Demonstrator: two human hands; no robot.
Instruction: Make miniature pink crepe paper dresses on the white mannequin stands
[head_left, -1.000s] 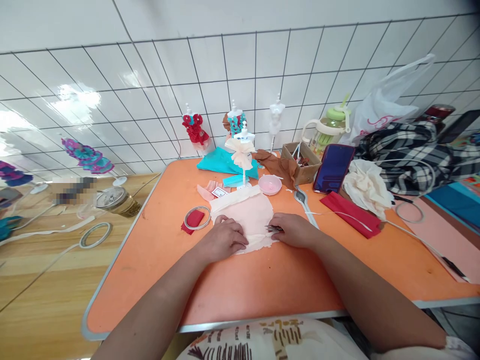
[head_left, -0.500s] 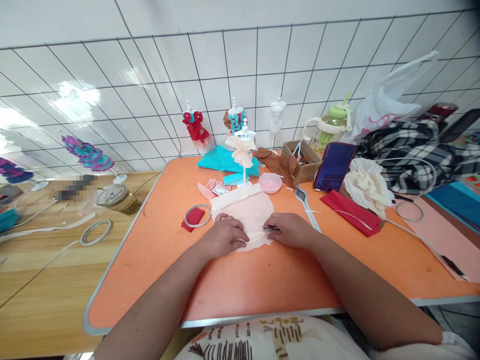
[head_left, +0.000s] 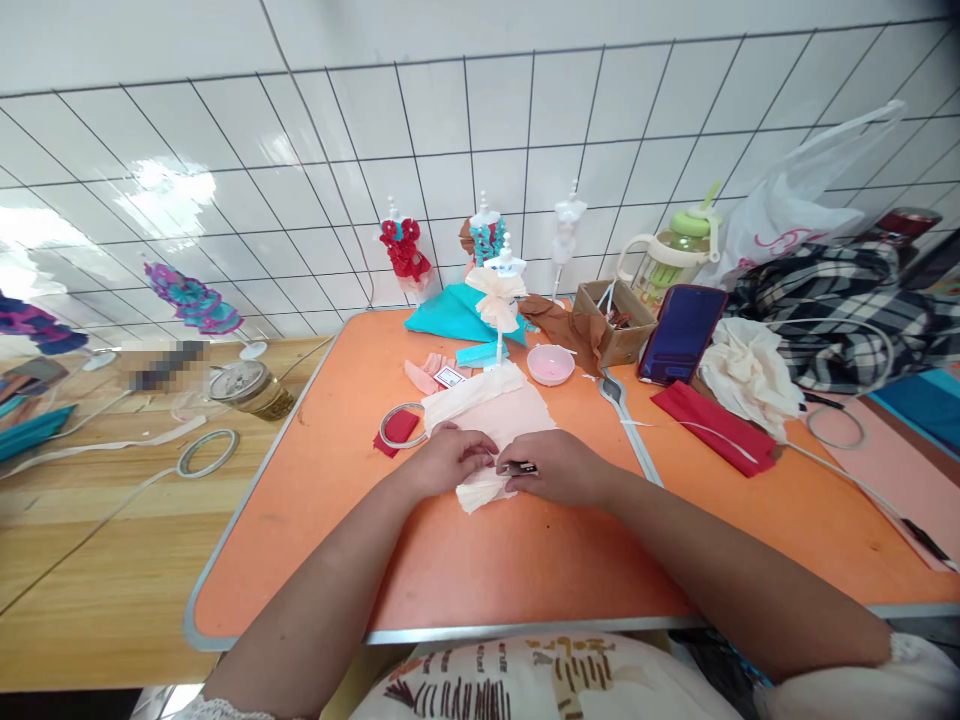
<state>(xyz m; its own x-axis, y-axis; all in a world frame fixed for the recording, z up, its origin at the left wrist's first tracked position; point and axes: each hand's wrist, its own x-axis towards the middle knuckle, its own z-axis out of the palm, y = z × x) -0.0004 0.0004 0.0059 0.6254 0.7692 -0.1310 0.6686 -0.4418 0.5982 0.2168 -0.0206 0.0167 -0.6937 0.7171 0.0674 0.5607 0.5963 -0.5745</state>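
A thin, wrinkled pale pink sheet (head_left: 525,412), like crepe paper or light cloth, lies on the orange table under my hands. My left hand (head_left: 452,460) has its fingers curled and pinched on the sheet, near the lower edge. That edge is puckered into a cream-coloured bunch (head_left: 480,492) between my hands. Held in my right hand (head_left: 559,466) is a small metal tool (head_left: 521,468); its kind is mostly hidden by the fingers. The right fingertips touch the sheet too, close to the left ones. Behind the sheet stands a small white mannequin (head_left: 506,262) with a cream ruffle.
A roll of tape (head_left: 403,426) rests on red material at the left. Further back are a pink bowl (head_left: 551,365), a cardboard box (head_left: 616,335), a propped phone (head_left: 682,335) and more dressed mannequins (head_left: 405,248). Folded red material (head_left: 712,428) lies at the right.
My right hand has moved left, close to my left hand, drawing the sheet's lower edge into a bunch. The whole view has shifted slightly.
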